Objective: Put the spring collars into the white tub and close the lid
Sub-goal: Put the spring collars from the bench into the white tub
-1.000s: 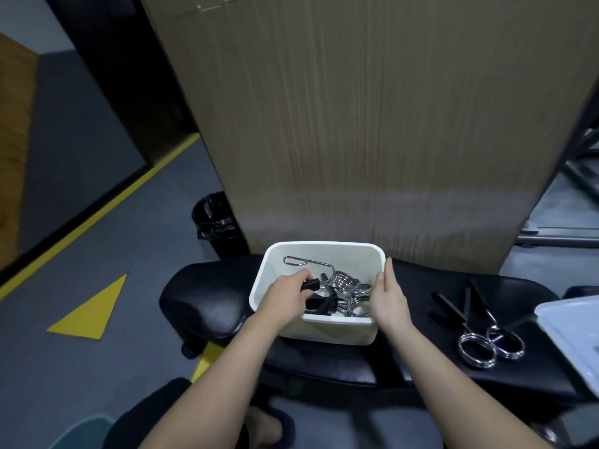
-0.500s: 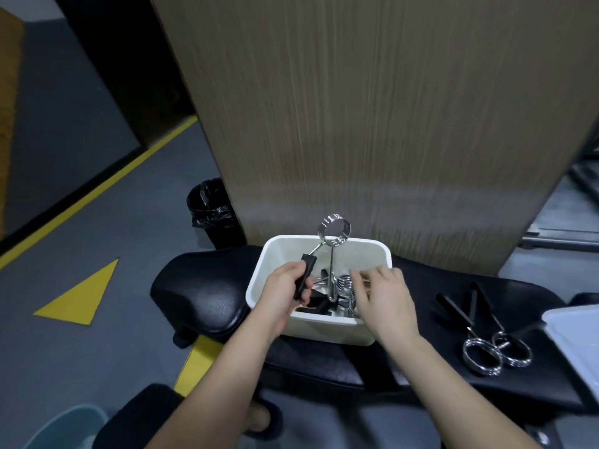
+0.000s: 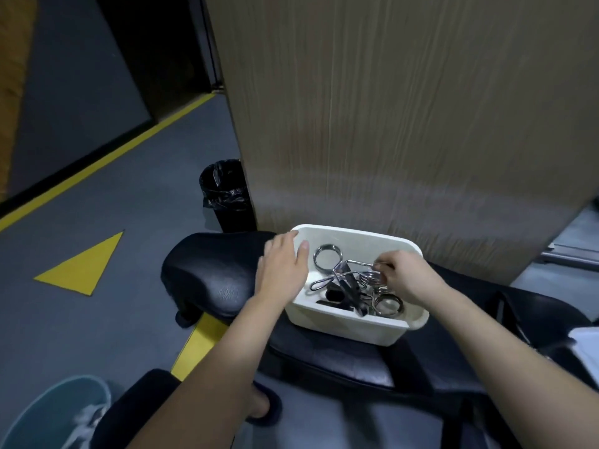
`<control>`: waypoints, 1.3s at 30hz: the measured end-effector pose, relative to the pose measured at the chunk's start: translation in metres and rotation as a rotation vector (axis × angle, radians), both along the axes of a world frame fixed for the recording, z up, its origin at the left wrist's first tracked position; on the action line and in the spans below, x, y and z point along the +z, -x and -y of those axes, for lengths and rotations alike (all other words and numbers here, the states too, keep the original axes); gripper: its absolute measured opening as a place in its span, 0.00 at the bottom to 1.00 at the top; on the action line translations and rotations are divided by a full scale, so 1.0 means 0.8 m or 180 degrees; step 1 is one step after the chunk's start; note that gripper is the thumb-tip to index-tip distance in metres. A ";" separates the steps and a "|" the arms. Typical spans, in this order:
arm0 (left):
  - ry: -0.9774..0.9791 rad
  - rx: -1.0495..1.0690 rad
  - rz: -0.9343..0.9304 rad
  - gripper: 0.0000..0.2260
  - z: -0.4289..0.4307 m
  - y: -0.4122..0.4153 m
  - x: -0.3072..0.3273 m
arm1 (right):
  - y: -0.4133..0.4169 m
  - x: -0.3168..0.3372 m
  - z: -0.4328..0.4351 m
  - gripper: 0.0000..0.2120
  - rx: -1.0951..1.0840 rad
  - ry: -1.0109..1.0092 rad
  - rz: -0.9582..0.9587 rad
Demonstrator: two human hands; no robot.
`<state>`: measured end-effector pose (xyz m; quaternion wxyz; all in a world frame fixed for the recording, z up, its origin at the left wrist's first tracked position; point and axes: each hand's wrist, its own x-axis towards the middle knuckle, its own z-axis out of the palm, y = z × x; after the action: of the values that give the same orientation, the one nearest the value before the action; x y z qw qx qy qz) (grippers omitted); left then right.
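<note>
The white tub [image 3: 350, 328] stands lidless on a black padded bench [image 3: 210, 280]. Several chrome spring collars [image 3: 356, 280] with black grips lie tangled inside it. My left hand [image 3: 282, 267] rests flat on the tub's left rim, fingers spread, holding nothing. My right hand [image 3: 405, 277] reaches into the tub from the right, its fingers pinched on a wire handle of a spring collar. The lid [image 3: 588, 348] shows only as a white corner at the right edge.
A tall wood-grain panel [image 3: 405, 124] rises right behind the tub. A black bin [image 3: 225, 196] with a liner stands on the grey floor to the left. Yellow floor markings [image 3: 84, 267] lie left of the bench. A teal bucket [image 3: 55, 416] sits at bottom left.
My left hand let go of the collar that it held upright; the collar now lies in the tub. That hand moved to the left rim. My right hand took hold of a collar's handle.
</note>
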<state>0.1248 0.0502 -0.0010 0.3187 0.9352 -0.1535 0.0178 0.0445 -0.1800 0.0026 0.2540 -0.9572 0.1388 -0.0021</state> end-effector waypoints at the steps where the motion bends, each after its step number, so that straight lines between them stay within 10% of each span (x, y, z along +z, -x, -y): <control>1: -0.0155 -0.0075 -0.0205 0.22 0.001 0.002 -0.008 | -0.008 0.002 0.001 0.12 0.0088 0.0092 -0.0093; 23: -0.0484 0.0408 0.0086 0.30 0.010 0.007 -0.037 | -0.083 -0.030 -0.065 0.18 0.0107 0.1617 -0.0633; 39: -0.0589 0.0460 0.0153 0.27 0.007 0.009 -0.040 | -0.049 -0.037 -0.027 0.17 0.0365 0.0306 -0.0573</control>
<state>0.1176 0.0443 -0.0329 0.2251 0.9685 -0.0943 0.0489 0.0840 -0.1583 -0.0269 0.1940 -0.9710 0.1058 0.0917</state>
